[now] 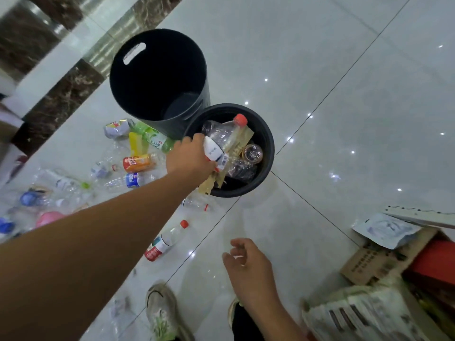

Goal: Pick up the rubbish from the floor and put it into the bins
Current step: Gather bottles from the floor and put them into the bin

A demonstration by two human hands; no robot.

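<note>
My left hand (189,158) reaches over the rim of the smaller black bin (267,153) and grips a clear plastic bottle (216,146) with a white label and red cap. That bin holds crushed bottles, a can and strips of cardboard. A taller black bin (138,77) with a handle slot stands just behind it, with nothing visible inside. My right hand (248,267) hangs low near my body, fingers loosely curled, holding nothing. Several bottles and cans lie scattered on the floor at the left, among them an orange can (138,163) and a red-capped bottle (167,239).
White glossy floor tiles (344,119) stretch to the right. A dark marble wall base (61,94) runs along the upper left. Cardboard boxes (376,259) and papers are piled at the lower right. My shoes (160,313) show at the bottom.
</note>
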